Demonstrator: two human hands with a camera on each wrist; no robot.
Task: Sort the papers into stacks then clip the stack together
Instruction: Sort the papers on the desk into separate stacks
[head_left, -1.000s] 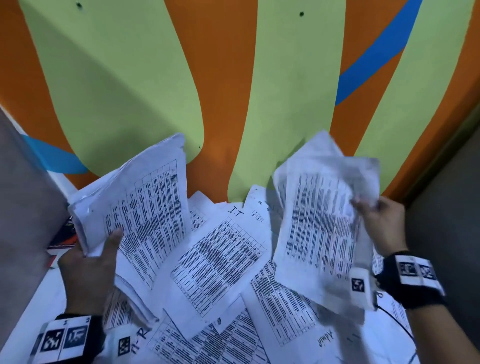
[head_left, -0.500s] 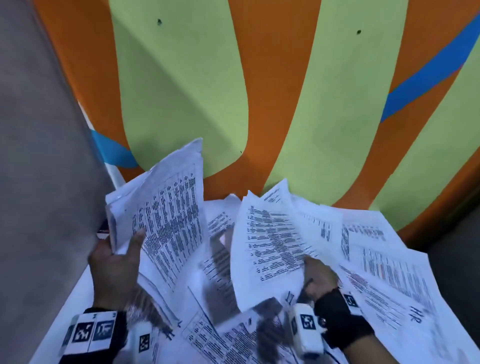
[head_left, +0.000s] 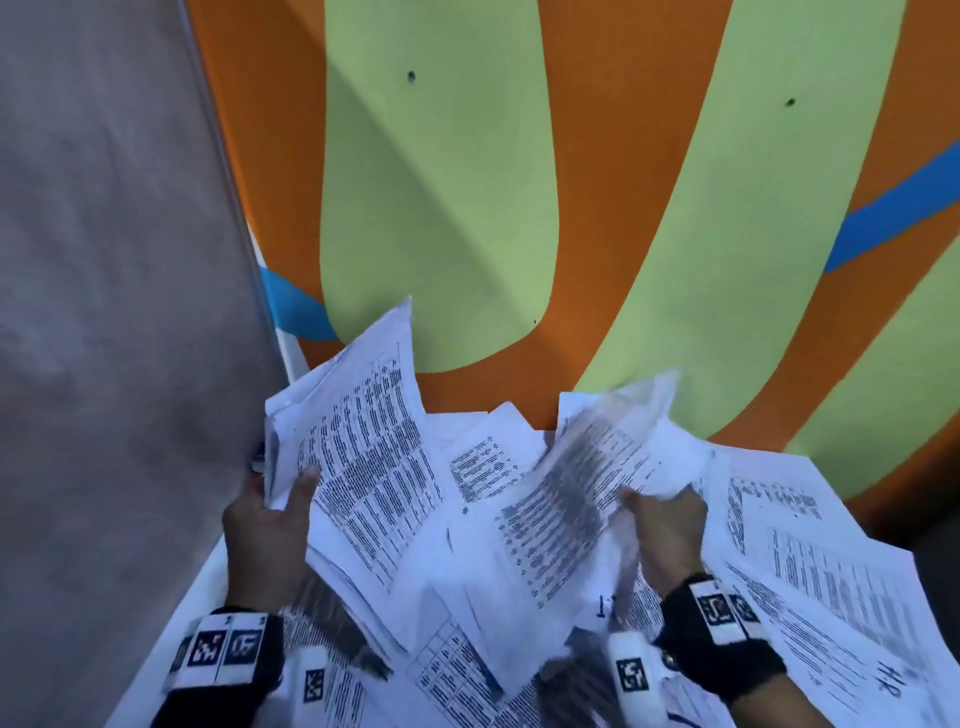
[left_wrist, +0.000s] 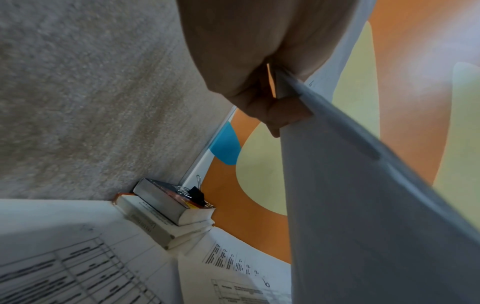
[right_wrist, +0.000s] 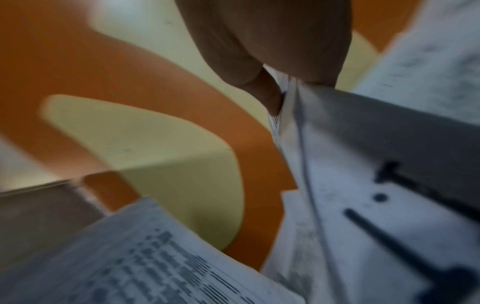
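Observation:
My left hand (head_left: 270, 525) grips a stack of printed papers (head_left: 358, 457) and holds it tilted up above the table, thumb on the front sheet. The left wrist view shows the fingers (left_wrist: 275, 111) curled round that stack's edge (left_wrist: 363, 205). My right hand (head_left: 670, 525) pinches a blurred sheet of printed paper (head_left: 587, 493), lifted off the pile; in the right wrist view the fingers (right_wrist: 270, 96) clamp the sheet (right_wrist: 337, 185). Loose printed papers (head_left: 810, 561) cover the white table (head_left: 171, 623). A black binder clip (left_wrist: 196, 194) sits on two stacked books (left_wrist: 166, 207) in the left corner.
A grey partition (head_left: 114, 312) stands close on the left. An orange, green and blue painted wall (head_left: 519, 208) rises straight behind the table. The books fill the back left corner by the partition.
My right hand dropped to the pile and has now come up with a different sheet. The left hand kept its stack raised. The view swung left.

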